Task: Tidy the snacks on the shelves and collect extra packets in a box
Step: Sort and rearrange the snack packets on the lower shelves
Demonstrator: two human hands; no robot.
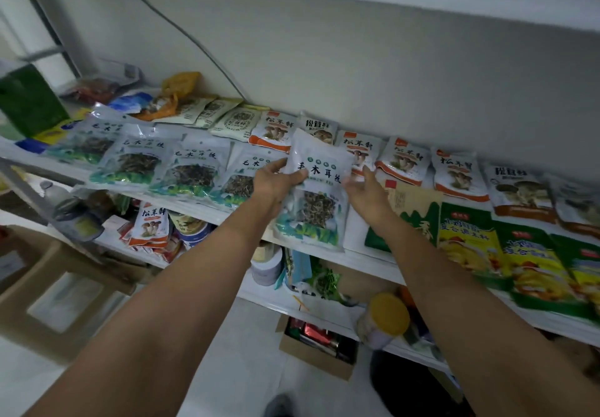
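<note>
A white and green packet of dried black fungus (316, 199) lies at the front of the top shelf (354, 238), its upper part lifted. My left hand (276, 179) grips its upper left edge with thumb on top. My right hand (367, 189) rests at the packet's right edge, fingers spread, and I cannot tell if it grips. Several matching fungus packets (191, 170) lie in a row to the left. A row of orange and white mushroom packets (402, 162) lines the back. A cardboard box (319, 350) with packets sits on the floor below.
Green and yellow seasoning packets (526, 261) lie at the right front of the shelf. Lower shelves hold jars, a yellow-lidded container (384, 319) and loose packets. A beige plastic stool (61, 290) stands at the left on the floor. The grey wall is close behind.
</note>
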